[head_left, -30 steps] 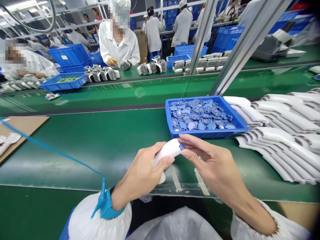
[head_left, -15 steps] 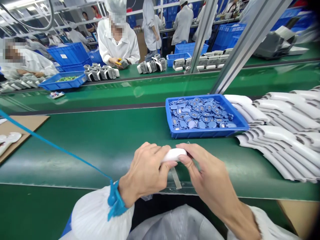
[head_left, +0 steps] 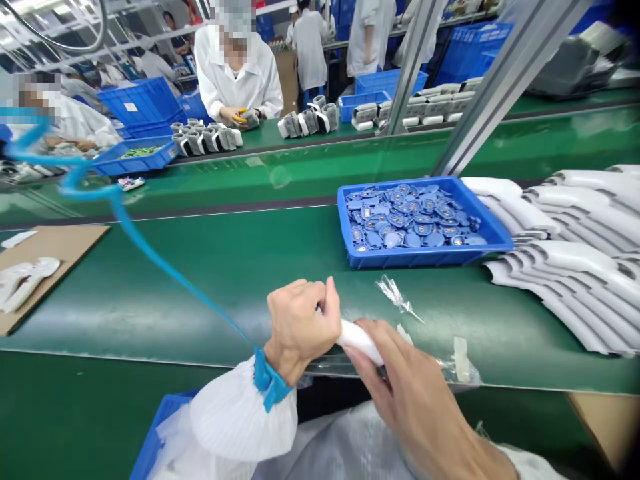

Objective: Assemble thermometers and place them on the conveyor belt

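A white plastic housing point(head_left: 359, 341) lies tilted between my hands, near the belt's front edge. My left hand point(head_left: 303, 323), with a blue wrist strap point(head_left: 269, 380) on it, is closed over the housing's left end and hides that end. My right hand point(head_left: 400, 380) holds the lower right end with its fingers on top. Just beyond my hands, a crumpled transparent plastic film point(head_left: 395, 297) lies on the green belt point(head_left: 175, 293). More film with a strip of tape point(head_left: 461, 358) lies to the right of my right hand.
A blue tray point(head_left: 425, 260) of blue oval parts point(head_left: 410, 220) sits ahead. Rows of white shells point(head_left: 565, 267) lie right of it. A cardboard sheet point(head_left: 50, 267) lies at left. A blue cord point(head_left: 150, 233) rises from my strap. A co-worker point(head_left: 235, 83) works across the far belt behind an aluminium upright point(head_left: 510, 87).
My hands have moved down and apart, and the housing now slants to the lower right. Transparent film now shows beyond them. The whole scene has shifted as my head moved, and the blue cord has lifted.
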`<action>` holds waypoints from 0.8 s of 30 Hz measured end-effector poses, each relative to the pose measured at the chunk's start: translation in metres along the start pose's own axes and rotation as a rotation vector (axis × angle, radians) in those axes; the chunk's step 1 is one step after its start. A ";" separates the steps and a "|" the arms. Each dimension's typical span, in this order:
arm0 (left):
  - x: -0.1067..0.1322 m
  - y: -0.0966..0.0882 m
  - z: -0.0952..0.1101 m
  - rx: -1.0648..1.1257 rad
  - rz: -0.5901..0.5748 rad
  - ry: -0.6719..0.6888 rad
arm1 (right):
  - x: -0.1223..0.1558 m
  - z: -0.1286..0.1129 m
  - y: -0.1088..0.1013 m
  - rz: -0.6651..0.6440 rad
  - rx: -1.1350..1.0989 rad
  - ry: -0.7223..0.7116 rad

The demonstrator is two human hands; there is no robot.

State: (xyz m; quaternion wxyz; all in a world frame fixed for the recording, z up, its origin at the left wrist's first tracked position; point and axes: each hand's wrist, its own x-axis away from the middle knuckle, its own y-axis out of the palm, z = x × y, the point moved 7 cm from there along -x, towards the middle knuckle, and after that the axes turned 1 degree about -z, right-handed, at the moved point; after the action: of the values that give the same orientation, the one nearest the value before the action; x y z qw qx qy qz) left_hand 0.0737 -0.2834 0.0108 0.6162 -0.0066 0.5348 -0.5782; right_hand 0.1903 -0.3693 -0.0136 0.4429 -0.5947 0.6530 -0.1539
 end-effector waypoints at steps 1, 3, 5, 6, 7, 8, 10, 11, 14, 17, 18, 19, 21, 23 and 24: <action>-0.002 0.001 -0.001 0.025 -0.051 0.000 | 0.002 0.003 0.002 0.011 -0.049 0.067; -0.003 0.001 -0.006 0.097 -0.166 -0.047 | 0.006 0.020 0.008 -0.039 -0.234 0.322; 0.002 -0.004 -0.009 0.214 -0.220 -0.098 | 0.015 0.040 0.019 -0.155 -0.509 0.702; 0.005 -0.008 -0.012 0.282 -0.192 -0.121 | 0.022 0.046 0.026 -0.222 -0.661 0.908; 0.008 -0.012 -0.016 0.337 -0.129 -0.157 | 0.030 0.048 0.033 -0.294 -0.800 1.092; 0.012 -0.015 -0.022 0.365 -0.051 -0.214 | 0.035 0.045 0.039 -0.376 -0.913 1.222; 0.021 -0.014 -0.038 0.342 0.068 -0.378 | 0.035 0.037 0.046 -0.510 -0.969 1.220; 0.024 -0.009 -0.045 0.319 0.086 -0.450 | 0.030 0.034 0.047 -0.530 -0.892 1.102; 0.022 0.012 -0.055 0.337 -0.012 -0.544 | 0.008 0.021 0.040 -0.404 -0.472 0.549; 0.013 0.019 -0.052 0.288 -0.007 -0.514 | 0.000 0.003 0.035 -0.202 -0.141 0.184; 0.010 0.018 -0.050 0.242 0.022 -0.488 | -0.002 -0.001 0.035 -0.152 -0.084 0.120; 0.008 0.017 -0.048 0.203 0.049 -0.460 | -0.003 -0.004 0.035 -0.114 -0.047 0.084; 0.005 0.016 -0.045 0.180 0.043 -0.397 | -0.006 -0.005 0.035 -0.092 -0.031 0.067; 0.004 0.015 -0.043 0.214 -0.089 -0.283 | -0.007 0.001 0.033 -0.124 -0.073 0.115; 0.004 0.014 -0.043 0.218 -0.197 -0.215 | -0.005 0.007 0.030 -0.141 -0.103 0.154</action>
State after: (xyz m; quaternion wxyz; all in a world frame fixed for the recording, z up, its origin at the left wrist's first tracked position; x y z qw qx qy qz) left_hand 0.0539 -0.2552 -0.0194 0.6074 -0.0539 0.3966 -0.6862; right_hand 0.1754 -0.3555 -0.0374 0.3485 -0.6477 0.6486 -0.1961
